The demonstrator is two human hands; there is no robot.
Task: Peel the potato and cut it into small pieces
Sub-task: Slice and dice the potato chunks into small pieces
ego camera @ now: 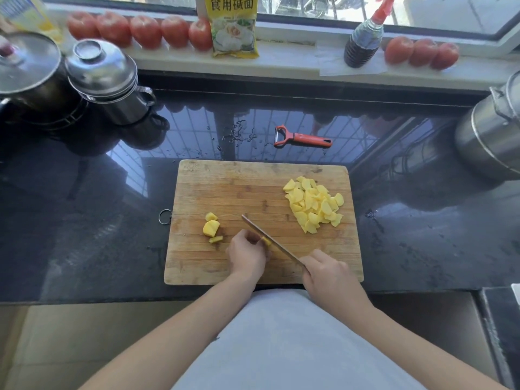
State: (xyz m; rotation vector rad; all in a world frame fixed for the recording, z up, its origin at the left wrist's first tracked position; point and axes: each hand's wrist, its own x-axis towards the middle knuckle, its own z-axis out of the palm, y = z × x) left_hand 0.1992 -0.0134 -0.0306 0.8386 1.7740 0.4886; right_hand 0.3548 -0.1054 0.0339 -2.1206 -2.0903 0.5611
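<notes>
A wooden cutting board lies on the dark counter. My left hand curls round a small yellow potato piece near the board's front middle. My right hand grips the handle of a knife, whose blade rests against that piece, pointing up-left. A few larger potato chunks sit at the board's left. A heap of thin potato slices lies at the board's right. An orange peeler rests on the counter behind the board.
Steel pots stand at the back left, and another steel pot is at the right edge. Tomatoes, a yellow packet and a dark sauce bottle line the windowsill. Water drops and peel bits dot the counter.
</notes>
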